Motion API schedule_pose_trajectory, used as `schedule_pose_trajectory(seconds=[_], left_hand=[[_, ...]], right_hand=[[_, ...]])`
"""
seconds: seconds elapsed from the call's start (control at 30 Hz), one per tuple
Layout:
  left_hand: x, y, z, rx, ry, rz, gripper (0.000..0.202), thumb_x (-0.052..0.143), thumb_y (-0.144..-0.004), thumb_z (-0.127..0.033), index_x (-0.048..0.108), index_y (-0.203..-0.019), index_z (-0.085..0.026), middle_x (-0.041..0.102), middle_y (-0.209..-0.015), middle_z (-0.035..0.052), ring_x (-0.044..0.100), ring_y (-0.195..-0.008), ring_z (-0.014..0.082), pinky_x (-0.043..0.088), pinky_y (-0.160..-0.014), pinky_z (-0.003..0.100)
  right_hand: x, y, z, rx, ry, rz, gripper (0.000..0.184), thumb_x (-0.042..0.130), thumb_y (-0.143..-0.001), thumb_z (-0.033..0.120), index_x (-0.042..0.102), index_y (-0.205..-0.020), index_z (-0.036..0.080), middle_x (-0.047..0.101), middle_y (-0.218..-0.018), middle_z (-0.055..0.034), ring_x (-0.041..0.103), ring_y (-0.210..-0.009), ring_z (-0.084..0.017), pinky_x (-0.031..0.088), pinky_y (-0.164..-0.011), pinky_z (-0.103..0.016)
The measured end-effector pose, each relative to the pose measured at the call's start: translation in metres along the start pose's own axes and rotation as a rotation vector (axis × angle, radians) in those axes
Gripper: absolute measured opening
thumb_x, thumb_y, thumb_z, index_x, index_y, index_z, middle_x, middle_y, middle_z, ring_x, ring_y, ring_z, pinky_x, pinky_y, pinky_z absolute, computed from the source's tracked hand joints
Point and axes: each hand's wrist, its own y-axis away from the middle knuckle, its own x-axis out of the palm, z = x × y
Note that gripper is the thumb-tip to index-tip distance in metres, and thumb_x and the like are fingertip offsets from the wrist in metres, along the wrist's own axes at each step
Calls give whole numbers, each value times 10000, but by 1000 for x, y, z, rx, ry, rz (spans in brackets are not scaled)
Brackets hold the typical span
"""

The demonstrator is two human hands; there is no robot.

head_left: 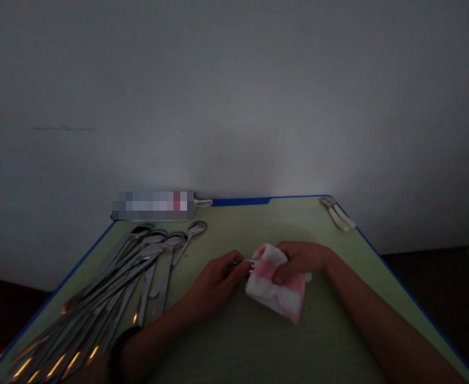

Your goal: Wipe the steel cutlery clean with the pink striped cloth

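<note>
My left hand point(218, 280) pinches the end of a thin metal utensil point(249, 262) at the middle of the green table point(234, 346). My right hand point(298, 260) is closed around a pink and white cloth point(276, 290) wrapped over the utensil's other end. The cloth hangs down onto the table. Most of the utensil is hidden inside the cloth.
Several long metal spoons point(138, 272) lie fanned out on the left of the table. Two white-handled utensils point(338, 213) lie at the far right corner. A blurred box point(152, 205) sits at the back edge against the pale wall. The table has a blue rim point(402, 285).
</note>
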Motion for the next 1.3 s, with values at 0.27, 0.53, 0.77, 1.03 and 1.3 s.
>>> schedule_pose_trajectory(seconds=[0.27,0.53,0.77,1.03,1.3], left_hand=[[-1,1,-2,-12,2,-8,269,422,-858,-374,524,-717,-169,478,-588,-52,427,-535,101,317,-493,196],[-1,1,-2,6,-12,-10,264,420,-867,-355,515,-707,-169,462,-576,-59,413,-528,95,313,-494,193],[0,2,1,4,22,-10,263,433,-858,-362,529,-716,-163,465,-564,-59,402,-498,89,304,-468,184],[1,1,8,-19,184,-154,290,423,-866,-408,448,-687,-181,343,-505,-89,328,-437,73,255,-415,169],[0,3,5,66,-61,-93,264,416,-873,-346,473,-687,-167,405,-563,-66,372,-508,85,283,-464,181]], right_hand=[[3,0,6,-29,-94,-37,364,658,-682,422,613,-882,121,598,-750,-1,520,-618,-78,417,-581,-188],[3,-1,3,4,-37,-107,336,573,-758,444,601,-807,113,556,-671,15,460,-548,-58,365,-512,-173],[-1,-1,0,-37,-42,10,260,681,-674,282,631,-873,122,622,-747,16,540,-644,-86,420,-648,-207],[0,0,9,37,5,114,307,716,-632,312,641,-871,134,607,-667,35,518,-560,-81,411,-562,-193],[0,-1,9,50,164,4,468,552,-716,561,613,-793,104,541,-635,14,460,-556,-73,375,-513,-182]])
